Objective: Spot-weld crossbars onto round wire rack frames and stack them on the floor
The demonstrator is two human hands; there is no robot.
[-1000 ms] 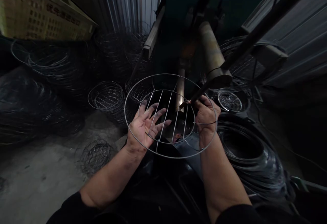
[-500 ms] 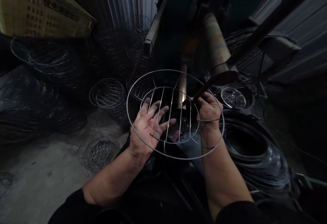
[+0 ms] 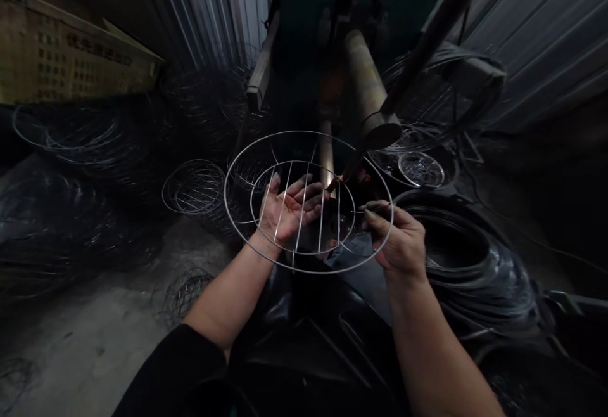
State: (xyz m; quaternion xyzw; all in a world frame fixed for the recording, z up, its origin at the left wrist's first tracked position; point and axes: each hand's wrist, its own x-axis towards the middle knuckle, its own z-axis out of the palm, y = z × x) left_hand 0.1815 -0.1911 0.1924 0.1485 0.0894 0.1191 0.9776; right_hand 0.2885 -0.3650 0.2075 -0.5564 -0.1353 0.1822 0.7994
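Note:
A round wire rack (image 3: pixel 247 151), two rings joined by several straight cross wires, is held level in front of me. My left hand (image 3: pixel 289 209) lies palm up beneath it, fingers spread among the cross wires and supporting them. My right hand (image 3: pixel 400 239) pinches a short straight wire (image 3: pixel 368 210) at the rack's right side, between the inner and outer ring. A copper welding tip (image 3: pixel 335 181) on a dark slanted arm touches the inner ring just above the rack's middle.
The welder's cylinder (image 3: pixel 368 90) rises behind the rack. A large coil of dark wire (image 3: pixel 475 265) lies at right. Finished wire racks (image 3: pixel 194 190) and wire heaps (image 3: pixel 71 132) crowd the left floor. Corrugated metal walls (image 3: pixel 536 30) stand behind.
My right hand has left the rack's ring near the welding tip and dropped lower right, now pinching a short wire. The rack shifted slightly left; my left hand's fingers curled closer.

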